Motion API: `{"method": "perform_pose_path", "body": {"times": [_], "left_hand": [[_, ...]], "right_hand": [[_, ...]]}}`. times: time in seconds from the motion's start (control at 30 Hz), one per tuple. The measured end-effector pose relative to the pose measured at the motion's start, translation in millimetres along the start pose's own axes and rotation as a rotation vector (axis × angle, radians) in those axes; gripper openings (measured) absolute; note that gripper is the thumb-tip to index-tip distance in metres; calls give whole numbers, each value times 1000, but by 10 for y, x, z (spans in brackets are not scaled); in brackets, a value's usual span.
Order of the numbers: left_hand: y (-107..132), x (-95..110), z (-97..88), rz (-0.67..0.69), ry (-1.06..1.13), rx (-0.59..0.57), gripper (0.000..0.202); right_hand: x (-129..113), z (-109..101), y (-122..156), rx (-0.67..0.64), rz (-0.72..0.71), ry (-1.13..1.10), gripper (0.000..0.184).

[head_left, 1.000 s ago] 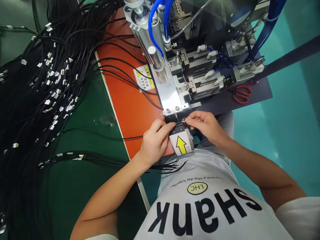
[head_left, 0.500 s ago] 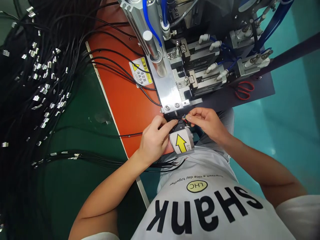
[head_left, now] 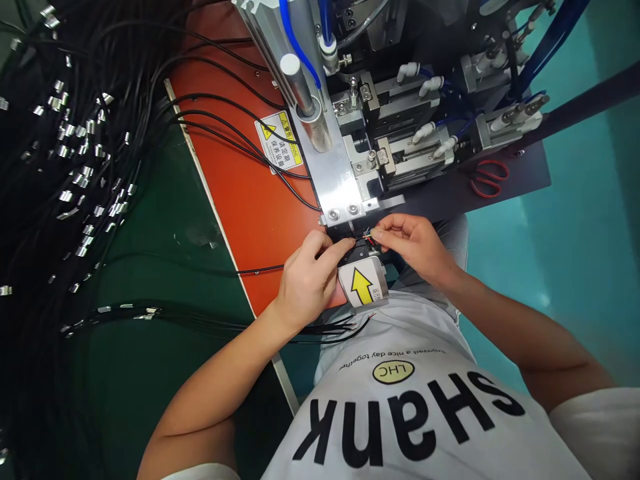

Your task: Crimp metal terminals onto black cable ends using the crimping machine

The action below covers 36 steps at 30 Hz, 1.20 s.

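At the front of the machine, my left hand [head_left: 311, 277] is closed round a black cable [head_left: 267, 269] that comes in from the left. Its extended fingertip presses by the cable's end on a small black fixture [head_left: 356, 252]. Facing it, my right hand [head_left: 413, 243] pinches the thin coloured wires [head_left: 369, 235] that fan out of that end; red and pale strands show. The fingertips partly hide the wires. Just below the fixture is a metal cover with a yellow arrow label [head_left: 362, 287].
Metal pneumatic slides [head_left: 410, 150] and a steel plate [head_left: 337, 183] stand right above my hands. Red-handled scissors [head_left: 489, 179] lie at the right. Several loose cables [head_left: 330, 330] cross toward my lap. A large bundle of black cables with silver tips [head_left: 85, 173] fills the left.
The view has shifted very slightly. Both hands stay at the fixture, with the same grip and hardly any movement of the fingers.
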<state>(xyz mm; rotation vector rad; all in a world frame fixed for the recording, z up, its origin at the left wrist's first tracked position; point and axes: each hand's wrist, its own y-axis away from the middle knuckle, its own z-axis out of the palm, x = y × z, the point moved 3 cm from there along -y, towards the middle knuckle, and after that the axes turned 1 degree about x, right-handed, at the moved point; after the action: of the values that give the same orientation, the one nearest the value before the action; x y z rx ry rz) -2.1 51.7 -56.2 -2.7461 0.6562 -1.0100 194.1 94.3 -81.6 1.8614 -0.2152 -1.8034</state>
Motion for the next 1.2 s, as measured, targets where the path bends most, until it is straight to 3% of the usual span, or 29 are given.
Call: {"method": "perform_pose_path", "body": {"times": [0.47, 0.9, 1.07, 1.2], "left_hand": [[-4, 4, 10, -9, -9, -21, 33], [-6, 30, 25, 76, -210, -48, 34], [-6, 38, 16, 72, -205, -44, 33], [4, 27, 22, 55, -195, -59, 33]], "right_hand": [[37, 19, 6, 31, -30, -15, 19], [146, 29, 8, 71, -116, 64, 22], [-14, 23, 57, 214, -313, 301, 9], [-40, 87, 59, 240, -380, 358, 5]]}}
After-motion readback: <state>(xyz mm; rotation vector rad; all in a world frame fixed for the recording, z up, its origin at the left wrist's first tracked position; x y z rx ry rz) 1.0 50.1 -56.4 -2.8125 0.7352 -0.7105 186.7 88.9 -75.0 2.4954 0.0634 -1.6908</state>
